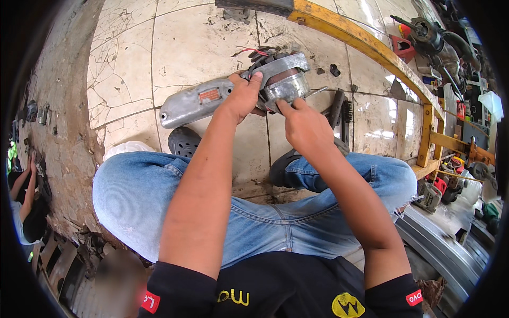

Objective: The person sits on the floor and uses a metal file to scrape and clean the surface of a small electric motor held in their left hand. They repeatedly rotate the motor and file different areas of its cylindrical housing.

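A round metal alternator (289,87), with a brown band between its silvery halves and red wires at its far side, is tilted over the tiled floor in front of me. My left hand (245,99) is closed on its left side, thumb on the grey casing. At its near right rim is my right hand (308,126), fingers curled; what they pinch is hidden. A thin metal rod (318,90) pokes out just beyond those fingers. Next to the alternator, partly behind my left hand, lies a long grey cast-metal cover (185,103) with an orange label.
A yellow metal frame (366,42) spans the far right. Dark bar-like tools (341,112) lie near my right foot, and small dark bits (334,70) dot the tiles. Machine parts (424,34) crowd the right edge. Another person's arms (29,180) show at far left.
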